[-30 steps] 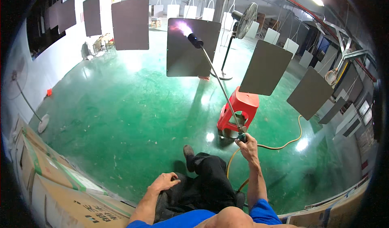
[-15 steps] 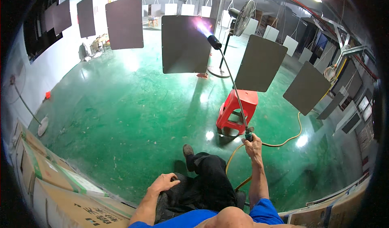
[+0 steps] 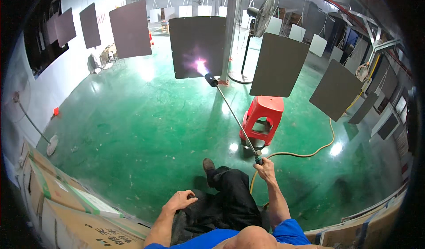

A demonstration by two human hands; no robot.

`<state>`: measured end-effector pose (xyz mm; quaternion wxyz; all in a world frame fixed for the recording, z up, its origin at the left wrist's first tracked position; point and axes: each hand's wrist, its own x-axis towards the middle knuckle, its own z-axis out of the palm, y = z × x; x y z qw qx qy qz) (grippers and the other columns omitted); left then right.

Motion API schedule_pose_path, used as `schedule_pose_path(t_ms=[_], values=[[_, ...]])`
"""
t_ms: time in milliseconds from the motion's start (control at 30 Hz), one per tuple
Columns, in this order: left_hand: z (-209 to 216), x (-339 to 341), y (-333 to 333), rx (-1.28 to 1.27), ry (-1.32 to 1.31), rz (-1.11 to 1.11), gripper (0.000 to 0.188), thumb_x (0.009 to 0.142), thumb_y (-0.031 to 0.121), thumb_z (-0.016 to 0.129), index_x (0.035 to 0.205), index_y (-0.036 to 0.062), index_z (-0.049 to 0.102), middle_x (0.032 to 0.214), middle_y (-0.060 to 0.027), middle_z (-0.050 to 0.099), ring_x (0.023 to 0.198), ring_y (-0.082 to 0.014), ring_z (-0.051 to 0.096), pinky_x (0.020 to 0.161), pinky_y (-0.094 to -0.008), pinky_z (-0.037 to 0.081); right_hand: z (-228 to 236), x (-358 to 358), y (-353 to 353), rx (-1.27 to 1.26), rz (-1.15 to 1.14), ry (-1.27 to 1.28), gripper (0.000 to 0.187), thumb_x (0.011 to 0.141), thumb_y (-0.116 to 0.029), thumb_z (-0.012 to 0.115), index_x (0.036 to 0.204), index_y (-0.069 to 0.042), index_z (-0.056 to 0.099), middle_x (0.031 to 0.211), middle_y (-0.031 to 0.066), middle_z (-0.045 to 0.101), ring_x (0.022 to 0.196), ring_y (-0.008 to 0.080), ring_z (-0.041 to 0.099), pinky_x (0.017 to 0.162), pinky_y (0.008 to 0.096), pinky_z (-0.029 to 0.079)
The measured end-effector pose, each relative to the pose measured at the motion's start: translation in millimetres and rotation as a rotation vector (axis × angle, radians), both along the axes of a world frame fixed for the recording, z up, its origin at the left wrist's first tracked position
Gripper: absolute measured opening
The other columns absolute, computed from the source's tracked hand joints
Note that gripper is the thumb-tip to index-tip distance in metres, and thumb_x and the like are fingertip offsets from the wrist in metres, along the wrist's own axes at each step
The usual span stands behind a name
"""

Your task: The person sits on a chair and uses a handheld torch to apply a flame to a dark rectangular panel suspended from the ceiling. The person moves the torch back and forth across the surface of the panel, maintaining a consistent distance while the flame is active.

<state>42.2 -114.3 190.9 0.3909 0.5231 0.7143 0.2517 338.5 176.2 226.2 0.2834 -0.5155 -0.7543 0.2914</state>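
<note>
A: Where is the torch (image 3: 229,102), and who has it?

B: A seated worker's right hand (image 3: 267,169) wraps firmly around its green handle (image 3: 259,160), the slim stem slanting forward and to the left over a glossy green floor (image 3: 133,138).

A: And the burning end?

B: The dark nozzle (image 3: 211,80) sits before the lower part of a hanging grey panel (image 3: 197,41); a violet-white flame (image 3: 202,66) shows against it. Whether nozzle and panel touch, I cannot tell.

A: The left hand (image 3: 180,200)?

B: It rests on the lap of dark trousers (image 3: 230,198), fingers loosely bent. I cannot tell whether it grasps anything.

A: What surrounds the scene?

B: A red stool (image 3: 271,104) stands beyond the torch handle, a yellowish hose (image 3: 310,155) curves across the floor, a standing fan (image 3: 264,23) rises farther back, and cardboard boxes (image 3: 73,220) line the lower left.
</note>
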Motion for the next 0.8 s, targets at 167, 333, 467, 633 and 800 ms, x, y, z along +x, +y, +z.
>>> schedule_pose_path(t_ms=[167,333,467,633,800], values=[[-4,-5,5,-0.026,0.016,0.005,0.040,0.088,0.035,0.067,0.110,0.0018,0.066,0.102,-0.0162,0.071,0.094,-0.0271,0.069,0.083,-0.0374,0.053,-2,17,-2,-0.007,-0.028,0.005,0.034,0.068,-0.023,0.073,0.083,0.005,0.060,0.063,0.0125,0.056,0.060,0.0196,0.053,0.060,0.0367,0.045],[-3,-8,5,-0.056,0.050,0.010,0.041,0.088,0.037,0.067,0.109,0.0020,0.066,0.101,-0.0171,0.071,0.093,-0.0284,0.069,0.083,-0.0380,0.053,20,43,-18,0.032,-0.069,0.074,0.030,0.070,-0.021,0.074,0.083,0.003,0.061,0.062,0.0067,0.053,0.059,0.0159,0.050,0.058,0.0338,0.044],[-7,-8,5,-0.077,0.082,0.044,0.043,0.088,0.038,0.066,0.110,0.0018,0.065,0.101,-0.0188,0.071,0.094,-0.0308,0.068,0.084,-0.0392,0.052,40,75,-16,0.013,-0.152,0.138,0.025,0.073,-0.015,0.072,0.074,0.000,0.052,0.061,0.0002,0.045,0.059,0.0126,0.041,0.054,0.0304,0.039],[-9,-4,9,-0.079,0.115,0.054,0.044,0.086,0.037,0.068,0.112,0.0012,0.065,0.103,-0.0196,0.070,0.095,-0.0324,0.068,0.086,-0.0399,0.052,68,112,-1,0.154,-0.247,0.138,0.026,0.076,-0.019,0.073,0.084,-0.001,0.056,0.063,0.0028,0.048,0.058,0.0126,0.043,0.054,0.0319,0.041],[1,-4,10,-0.046,0.116,0.040,0.048,0.085,0.038,0.069,0.114,0.0000,0.064,0.107,-0.0201,0.069,0.099,-0.0323,0.067,0.087,-0.0401,0.051,61,149,13,0.205,-0.321,0.117,0.023,0.075,-0.010,0.074,0.090,0.000,0.061,0.069,0.0045,0.056,0.063,0.0138,0.050,0.059,0.0317,0.045]])
